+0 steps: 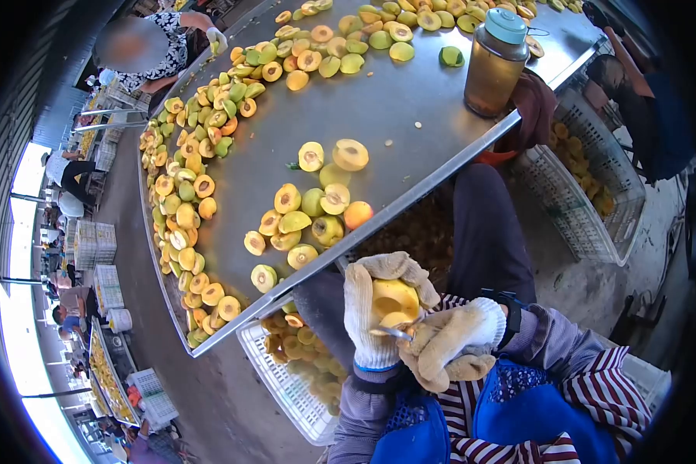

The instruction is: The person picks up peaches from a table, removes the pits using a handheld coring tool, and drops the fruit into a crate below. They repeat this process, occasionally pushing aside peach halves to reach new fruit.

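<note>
Grip: left hand point(370, 313), one peach half point(395, 297) | right hand point(450, 340), one blade point(395, 333)

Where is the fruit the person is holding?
Head view, low centre: the yellow fruit half sits in the left hand, below the edge of the metal table, while the right hand holds a small blade against it.

Fruit halves point(317, 209) on table point(379, 100), jar point(496, 62) far R, crate point(278, 379) w/ fruit below edge.
</note>
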{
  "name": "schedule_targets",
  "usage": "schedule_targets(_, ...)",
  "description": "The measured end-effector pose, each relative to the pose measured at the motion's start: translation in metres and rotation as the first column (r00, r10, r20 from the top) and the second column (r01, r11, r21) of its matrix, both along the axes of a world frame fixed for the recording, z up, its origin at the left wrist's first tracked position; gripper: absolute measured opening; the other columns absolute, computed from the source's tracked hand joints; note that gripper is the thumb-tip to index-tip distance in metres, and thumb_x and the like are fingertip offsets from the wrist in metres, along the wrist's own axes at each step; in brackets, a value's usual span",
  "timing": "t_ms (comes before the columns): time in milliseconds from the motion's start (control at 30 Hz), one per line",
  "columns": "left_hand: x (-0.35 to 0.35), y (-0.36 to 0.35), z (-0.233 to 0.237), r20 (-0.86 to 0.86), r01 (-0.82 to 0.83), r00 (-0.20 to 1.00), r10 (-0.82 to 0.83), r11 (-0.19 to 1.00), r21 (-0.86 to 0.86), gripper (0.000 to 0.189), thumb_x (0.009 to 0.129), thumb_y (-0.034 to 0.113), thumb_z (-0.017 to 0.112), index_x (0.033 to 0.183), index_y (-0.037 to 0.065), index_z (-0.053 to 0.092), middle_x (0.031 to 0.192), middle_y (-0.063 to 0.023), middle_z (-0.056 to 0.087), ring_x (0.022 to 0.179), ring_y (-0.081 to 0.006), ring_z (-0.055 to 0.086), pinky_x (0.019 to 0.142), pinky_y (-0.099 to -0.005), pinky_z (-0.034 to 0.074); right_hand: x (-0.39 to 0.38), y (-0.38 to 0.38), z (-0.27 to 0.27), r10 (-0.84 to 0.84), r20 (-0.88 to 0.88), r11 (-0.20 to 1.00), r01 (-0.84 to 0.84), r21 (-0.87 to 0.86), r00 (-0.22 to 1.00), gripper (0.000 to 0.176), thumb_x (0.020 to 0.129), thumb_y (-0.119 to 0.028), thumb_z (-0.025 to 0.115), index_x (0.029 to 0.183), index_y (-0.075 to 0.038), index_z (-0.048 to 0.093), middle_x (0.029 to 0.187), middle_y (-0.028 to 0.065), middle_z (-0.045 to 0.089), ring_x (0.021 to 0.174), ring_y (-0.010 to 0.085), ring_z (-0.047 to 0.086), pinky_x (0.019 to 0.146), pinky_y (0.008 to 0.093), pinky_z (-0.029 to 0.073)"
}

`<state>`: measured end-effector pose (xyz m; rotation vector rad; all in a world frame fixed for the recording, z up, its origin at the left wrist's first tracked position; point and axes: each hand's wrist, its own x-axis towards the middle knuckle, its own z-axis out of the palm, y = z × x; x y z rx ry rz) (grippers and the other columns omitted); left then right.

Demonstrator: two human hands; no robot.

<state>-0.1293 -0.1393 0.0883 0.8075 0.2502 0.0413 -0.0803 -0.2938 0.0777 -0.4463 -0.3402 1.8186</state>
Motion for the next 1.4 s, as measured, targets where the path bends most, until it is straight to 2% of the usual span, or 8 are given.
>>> schedule_targets(267, -0.031, 0.071, -0.023, -0.117, -0.336, 0.869, 0.480, 0.748, 0.572, 0.049, 0.099, 0.047, 0.051, 0.111, 0.001, 0.063, 0.102, -0.0152, 0.067, 0.074, -0.0201, 0.066, 0.050, -0.0263, 0.046, 0.006, -0.001, -0.004, -0.061, 0.122, 0.872, 0.113, -0.476, 0.991, 0.030, 0.096, -0.024, 0.055, 0.100, 0.005, 0.051, 0.086, 0.0125, 0.053, 0.065, 0.0180, 0.048, 0.053, 0.0278, 0.037)
schedule_targets(433, -0.075, 0.170, -0.047, 0.060, 0.144, 0.948, 0.312, -0.591, 0.794, 0.032, 0.095, 0.031, 0.059, 0.103, 0.002, 0.069, 0.109, -0.0130, 0.068, 0.104, -0.0302, 0.064, 0.091, -0.0399, 0.050, 0.011, -0.003, -0.025, -0.020, 0.231, 0.927, 0.105, -0.360, 0.973, 0.035, 0.095, -0.035, 0.060, 0.096, 0.000, 0.062, 0.069, 0.0126, 0.064, 0.051, 0.0198, 0.062, 0.043, 0.0265, 0.047)
schedule_targets(533, -0.046, 0.203, -0.068, -0.106, 0.211, 0.790, 0.603, -0.106, 0.972, 0.045, 0.087, 0.036, 0.063, 0.118, 0.004, 0.063, 0.125, -0.0198, 0.061, 0.114, -0.0404, 0.058, 0.098, -0.0453, 0.045, 0.005, 0.021, 0.002, 0.016, 0.260, 0.902, 0.098, -0.420, 0.966, 0.028, 0.091, -0.031, 0.067, 0.083, -0.006, 0.062, 0.058, 0.0048, 0.059, 0.041, 0.0113, 0.055, 0.035, 0.0208, 0.039)
schedule_targets(667, 0.003, 0.259, -0.107, -0.492, 0.643, 0.709, 0.505, -0.175, 0.746, 0.069, 0.080, 0.050, 0.066, 0.121, -0.004, 0.057, 0.120, -0.0253, 0.062, 0.103, -0.0424, 0.063, 0.090, -0.0428, 0.049, 0.001, 0.036, 0.010, 0.064, 0.473, 0.904, 0.150, -0.401, 0.879, 0.028, 0.092, -0.034, 0.063, 0.081, -0.008, 0.060, 0.057, 0.0027, 0.059, 0.043, 0.0080, 0.056, 0.038, 0.0204, 0.043)
schedule_targets(933, 0.005, 0.166, -0.039, -0.020, -0.161, 0.985, 0.174, 0.944, 0.289, 0.062, 0.083, 0.021, 0.078, 0.135, 0.003, 0.047, 0.114, -0.0139, 0.063, 0.091, -0.0210, 0.068, 0.074, -0.0331, 0.058, -0.004, 0.037, -0.002, 0.030, 0.755, 0.870, 0.355, -0.343, 0.655, 0.032, 0.092, -0.041, 0.062, 0.102, -0.012, 0.066, 0.062, 0.0020, 0.061, 0.044, 0.0123, 0.058, 0.042, 0.0264, 0.047)
schedule_targets(1033, -0.010, 0.120, -0.029, 0.078, 0.140, 0.980, -0.181, 0.918, 0.372, 0.061, 0.078, 0.018, 0.083, 0.129, 0.001, 0.053, 0.124, -0.0156, 0.063, 0.100, -0.0228, 0.066, 0.081, -0.0335, 0.055, -0.020, 0.040, -0.041, -0.232, 0.973, 0.834, 0.513, 0.206, -0.012, 0.034, 0.090, -0.044, 0.062, 0.100, -0.012, 0.066, 0.062, 0.0094, 0.060, 0.049, 0.0278, 0.060, 0.050, 0.0373, 0.050)
schedule_targets(1133, 0.001, 0.086, -0.022, -0.097, 0.022, 0.988, 0.124, 0.499, 0.866, 0.051, 0.082, 0.021, 0.079, 0.122, -0.001, 0.056, 0.118, -0.0145, 0.065, 0.098, -0.0189, 0.065, 0.086, -0.0289, 0.052, -0.011, 0.042, -0.010, 0.267, 0.933, 0.849, 0.517, -0.110, -0.240, 0.034, 0.089, -0.045, 0.062, 0.099, -0.012, 0.066, 0.067, 0.0113, 0.062, 0.059, 0.0304, 0.062, 0.055, 0.0360, 0.051)
schedule_targets(1400, -0.001, 0.043, -0.021, -0.028, -0.181, 0.981, 0.192, 0.958, 0.221, 0.057, 0.088, 0.042, 0.066, 0.130, 0.007, 0.051, 0.118, -0.0149, 0.062, 0.094, -0.0255, 0.065, 0.079, -0.0353, 0.055, -0.013, 0.025, 0.003, -0.265, 0.943, 0.790, 0.606, 0.094, 0.199, 0.027, 0.091, -0.036, 0.065, 0.100, -0.010, 0.066, 0.077, 0.0057, 0.065, 0.071, 0.0221, 0.066, 0.064, 0.0306, 0.052)
